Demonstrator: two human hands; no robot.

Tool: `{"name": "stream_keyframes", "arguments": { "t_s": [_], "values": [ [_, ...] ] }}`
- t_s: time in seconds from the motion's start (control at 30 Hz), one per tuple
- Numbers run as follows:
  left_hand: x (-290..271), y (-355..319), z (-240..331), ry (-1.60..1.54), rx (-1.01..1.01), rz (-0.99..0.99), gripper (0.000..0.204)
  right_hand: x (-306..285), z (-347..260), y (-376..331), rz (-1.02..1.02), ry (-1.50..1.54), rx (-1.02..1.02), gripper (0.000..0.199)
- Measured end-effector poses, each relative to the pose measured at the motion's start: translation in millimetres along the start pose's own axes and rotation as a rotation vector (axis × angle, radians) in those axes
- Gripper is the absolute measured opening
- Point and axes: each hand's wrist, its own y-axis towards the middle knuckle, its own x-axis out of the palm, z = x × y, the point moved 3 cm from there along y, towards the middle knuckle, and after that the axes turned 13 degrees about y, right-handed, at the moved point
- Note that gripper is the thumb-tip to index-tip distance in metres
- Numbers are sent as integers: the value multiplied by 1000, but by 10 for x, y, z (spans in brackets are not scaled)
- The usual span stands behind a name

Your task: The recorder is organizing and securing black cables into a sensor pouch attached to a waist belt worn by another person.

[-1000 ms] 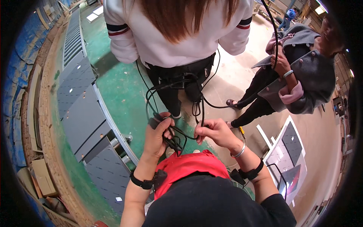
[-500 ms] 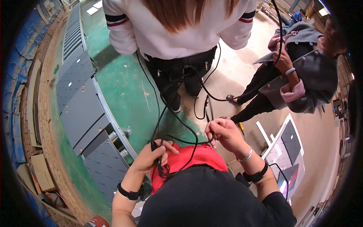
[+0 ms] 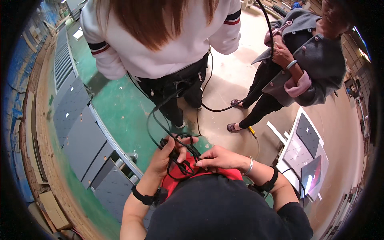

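A thin black cable (image 3: 189,170) hangs in loose loops in front of my red garment (image 3: 232,173). My left hand (image 3: 168,154) is closed around a bunch of it, with some fingers stretched toward the right. Close beside it, my right hand (image 3: 218,159) pinches strands of the same cable between thumb and fingers. From my hands the cable runs up and away toward the waist of a person in a white sweatshirt (image 3: 156,52). Another thick black length (image 3: 236,106) sweeps right and up past a second person.
The second person, in a grey jacket (image 3: 308,60), stands at the far right with hands together. Grey panels (image 3: 86,140) lie on a long metal-edged conveyor at the left. A white-framed stand with dark panels (image 3: 306,138) is on the right. A cardboard box (image 3: 54,208) sits lower left.
My right hand has moved down and left, bringing its cable to the bunch at my left hand. The view has shifted, so the person in white appears closer and farther left.
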Motion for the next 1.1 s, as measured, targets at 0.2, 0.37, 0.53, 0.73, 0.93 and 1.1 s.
{"name": "stream_keyframes", "arguments": {
  "t_s": [0.2,0.37,0.53,0.73,0.93,1.1],
  "values": [
    [31,101,79,98,49,162,34,-92,106,145,68,-220,-60,34],
    [-22,108,232,152,127,316,27,-103,-31,207,239,62,-258,26],
    [55,149,275,245,77,396,20,-57,-353,304,433,-79,-531,22],
    [-31,160,359,302,103,430,22,-29,-399,333,454,11,-496,26],
    [-256,248,521,104,203,467,23,-27,-192,268,279,39,-319,23],
    [-208,297,543,256,183,504,20,-206,-118,221,413,102,-214,23]
  ]
}}
